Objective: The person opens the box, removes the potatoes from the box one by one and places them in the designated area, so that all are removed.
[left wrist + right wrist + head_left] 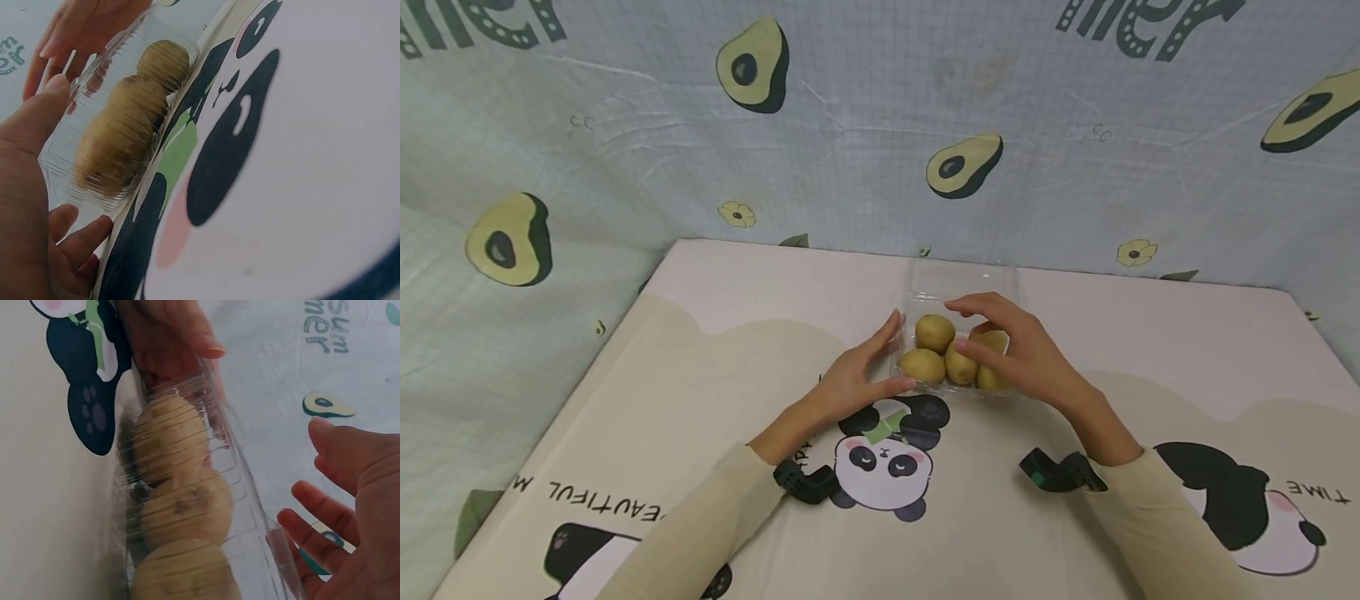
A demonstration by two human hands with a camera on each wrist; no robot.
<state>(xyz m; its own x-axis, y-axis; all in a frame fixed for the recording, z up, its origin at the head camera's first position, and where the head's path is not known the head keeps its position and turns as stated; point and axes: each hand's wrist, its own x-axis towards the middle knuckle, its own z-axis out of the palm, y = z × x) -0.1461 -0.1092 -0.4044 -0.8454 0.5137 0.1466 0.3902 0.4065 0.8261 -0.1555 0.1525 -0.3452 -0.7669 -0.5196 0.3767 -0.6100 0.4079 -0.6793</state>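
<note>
Several yellow-brown potatoes (935, 332) sit together in a clear plastic container (953, 391), seen through its ribbed wall in both wrist views. The container's transparent lid (964, 275) is folded back at the far side. My left hand (853, 379) rests at the container's left side, its thumb by the front corner and its fingers stretched along the side. Over the right part of the container hovers my right hand (1026, 346), fingers loosely bent and apart from the thumb. Nothing shows between them in the right wrist view. This hand partly covers the right-hand potatoes.
A pale cloth with panda prints (883, 471) covers the table. Behind it hangs a light sheet (850, 167) printed with avocados. Each wrist wears a black strap device (808, 483), and both sleeves are beige.
</note>
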